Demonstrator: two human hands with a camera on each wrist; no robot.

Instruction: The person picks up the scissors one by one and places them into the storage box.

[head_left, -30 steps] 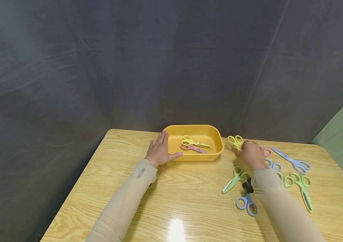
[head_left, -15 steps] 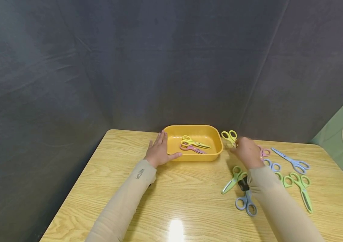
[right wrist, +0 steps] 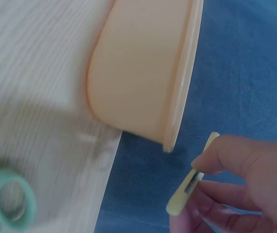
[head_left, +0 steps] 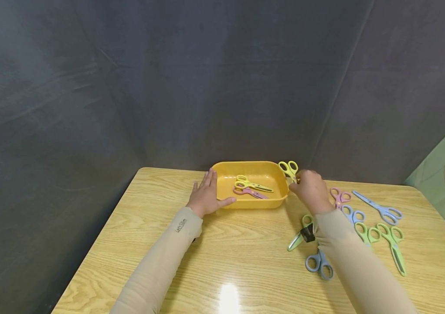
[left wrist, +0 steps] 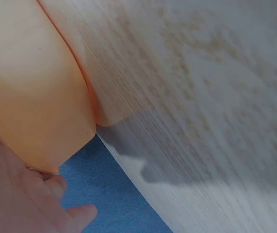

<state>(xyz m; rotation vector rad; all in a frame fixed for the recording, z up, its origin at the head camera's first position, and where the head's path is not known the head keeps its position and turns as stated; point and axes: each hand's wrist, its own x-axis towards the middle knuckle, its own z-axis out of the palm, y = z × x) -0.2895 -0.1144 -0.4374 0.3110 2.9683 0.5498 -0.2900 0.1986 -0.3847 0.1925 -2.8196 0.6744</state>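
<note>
One pair yellow scissors (head_left: pixel 290 174) pinched by right hand (head_left: pixel 310 191); left hand (head_left: pixel 205 197), straight-fingered, touching tray (head_left: pixel 259 203).

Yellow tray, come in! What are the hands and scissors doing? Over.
Left hand on yellow tray. Right hand pinching yellow scissors by tray's right end. Inside, other yellow scissors overlap pink scissors. Nothing seems in the way.

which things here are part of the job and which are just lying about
Apparently in the job:
held yellow scissors, in the right hand
yellow tray, touched by the left hand
yellow pair and pink pair inside it

Apparently just lying about:
loose pink scissors
three blue scissors
three green scissors
</note>
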